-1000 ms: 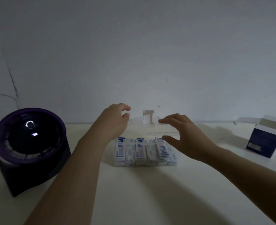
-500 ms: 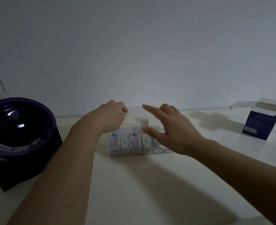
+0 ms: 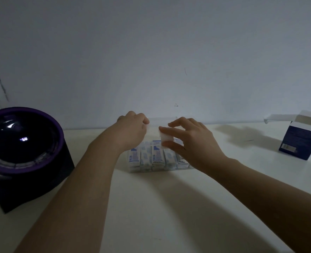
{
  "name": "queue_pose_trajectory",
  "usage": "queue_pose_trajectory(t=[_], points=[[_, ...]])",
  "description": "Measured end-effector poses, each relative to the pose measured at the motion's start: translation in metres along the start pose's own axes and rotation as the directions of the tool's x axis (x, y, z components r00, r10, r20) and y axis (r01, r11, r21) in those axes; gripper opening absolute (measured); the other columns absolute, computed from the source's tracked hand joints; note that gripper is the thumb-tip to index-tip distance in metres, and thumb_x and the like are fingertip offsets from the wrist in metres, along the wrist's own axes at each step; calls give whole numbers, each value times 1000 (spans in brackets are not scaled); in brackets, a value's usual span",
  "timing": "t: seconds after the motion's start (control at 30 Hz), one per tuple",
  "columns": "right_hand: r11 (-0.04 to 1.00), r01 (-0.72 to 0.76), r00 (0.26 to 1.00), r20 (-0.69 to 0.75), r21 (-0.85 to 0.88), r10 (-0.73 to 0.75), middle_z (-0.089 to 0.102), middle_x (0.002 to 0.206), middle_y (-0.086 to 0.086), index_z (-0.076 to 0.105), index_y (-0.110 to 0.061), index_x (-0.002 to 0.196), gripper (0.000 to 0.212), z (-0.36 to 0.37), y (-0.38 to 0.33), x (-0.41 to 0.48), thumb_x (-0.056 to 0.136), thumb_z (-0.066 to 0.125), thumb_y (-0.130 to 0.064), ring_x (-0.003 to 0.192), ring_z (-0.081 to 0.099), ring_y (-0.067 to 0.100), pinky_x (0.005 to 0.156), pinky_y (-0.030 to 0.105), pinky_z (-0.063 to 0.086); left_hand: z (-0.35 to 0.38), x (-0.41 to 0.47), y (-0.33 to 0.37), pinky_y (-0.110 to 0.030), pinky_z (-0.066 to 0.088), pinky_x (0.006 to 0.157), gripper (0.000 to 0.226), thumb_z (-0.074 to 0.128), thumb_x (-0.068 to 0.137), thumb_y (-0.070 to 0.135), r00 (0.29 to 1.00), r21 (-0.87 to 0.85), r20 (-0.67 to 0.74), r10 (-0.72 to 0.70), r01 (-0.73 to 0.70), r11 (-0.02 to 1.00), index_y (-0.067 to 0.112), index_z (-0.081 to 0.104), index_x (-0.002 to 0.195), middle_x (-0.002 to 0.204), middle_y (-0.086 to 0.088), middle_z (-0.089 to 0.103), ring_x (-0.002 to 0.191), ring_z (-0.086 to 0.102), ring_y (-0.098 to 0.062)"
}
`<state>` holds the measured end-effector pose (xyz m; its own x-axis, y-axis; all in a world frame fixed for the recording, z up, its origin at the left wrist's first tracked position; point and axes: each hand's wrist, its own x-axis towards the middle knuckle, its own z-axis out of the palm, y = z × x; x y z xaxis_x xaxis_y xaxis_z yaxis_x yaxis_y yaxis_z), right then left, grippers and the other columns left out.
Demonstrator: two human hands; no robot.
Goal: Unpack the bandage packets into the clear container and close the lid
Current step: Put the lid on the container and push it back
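Bandage packets [image 3: 156, 157] stand side by side in a tidy row inside the clear container [image 3: 185, 164], which sits on the pale table [image 3: 151, 207] at the centre of the frame, just below both hands. By that, the unpacking looks done or very nearly so: no loose packet shows on the table. The dark blue box [image 3: 301, 141] at the right edge stands with its flaps open, though its inside cannot be seen.

What is left is the closing. The lid [image 3: 163, 123] is transparent and hard to make out in the dim light; a faint edge of it shows between the two hands, raised above the packets, so it is not yet down. The right hand [image 3: 191, 141] pinches a small white tab [image 3: 166, 141], probably the lid's catch, between forefinger and thumb, with the other fingers loosely arched behind. The left hand [image 3: 132, 128] has its fingers curled at the lid's left corner and seems to grip it there, though the clear plastic makes the contact uncertain.

A round black device with a purple rim [image 3: 23, 143] sits at the left of the frame, well apart from the work
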<state>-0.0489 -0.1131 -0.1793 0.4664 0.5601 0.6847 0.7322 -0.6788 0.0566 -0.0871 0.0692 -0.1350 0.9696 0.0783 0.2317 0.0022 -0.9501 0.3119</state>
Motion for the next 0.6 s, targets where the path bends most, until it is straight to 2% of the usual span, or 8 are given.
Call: queue_pose_trajectory(t=[0.1, 0.2, 0.37, 0.43, 0.6], points=[[1000, -15, 1000, -3, -6, 15, 66, 111, 5, 66, -23, 118, 38, 7, 15, 4, 82, 67, -37, 95, 64, 27, 81, 36, 48, 13, 13, 5, -32, 38, 94, 37, 25, 103, 22, 998, -16, -56, 9, -10, 1000, 19, 44, 134, 137, -6, 40, 122, 40, -23], [997, -72, 997, -4, 10, 72, 65, 117, 5, 63, -24, 121, 38, 16, 34, 9, 85, 65, -34, 101, 62, 28, 91, 39, 43, 30, 34, 12, -34, 39, 96, 38, 23, 103, 24, 994, -14, -108, 29, -30, 999, 17, 45, 133, 134, -8, 43, 121, 41, -24], [969, -228, 974, 30, 90, 226, 55, 133, 0, 56, -29, 130, 38, 34, 69, 21, 92, 56, -32, 127, 47, 17, 114, 42, 15, 57, 75, 28, -35, 36, 100, 39, 22, 103, 24, 980, -45, -200, 20, -30, 999, 14, 48, 130, 134, -9, 44, 125, 38, -25], [959, -259, 966, 37, 114, 256, 52, 138, -1, 53, -29, 132, 39, 41, 79, 24, 93, 55, -30, 133, 40, 16, 116, 40, 8, 65, 85, 35, -37, 36, 100, 39, 20, 103, 25, 977, -43, -214, 2, -12, 999, 13, 48, 129, 134, -9, 43, 126, 36, -26], [957, -266, 964, 5, 114, 267, 50, 141, -1, 53, -28, 132, 38, 54, 93, 29, 94, 53, -30, 135, 37, 18, 116, 40, 8, 72, 101, 40, -41, 37, 101, 41, 18, 104, 26, 971, -32, -236, -24, 16, 999, 14, 46, 130, 137, -7, 42, 129, 33, -25]])
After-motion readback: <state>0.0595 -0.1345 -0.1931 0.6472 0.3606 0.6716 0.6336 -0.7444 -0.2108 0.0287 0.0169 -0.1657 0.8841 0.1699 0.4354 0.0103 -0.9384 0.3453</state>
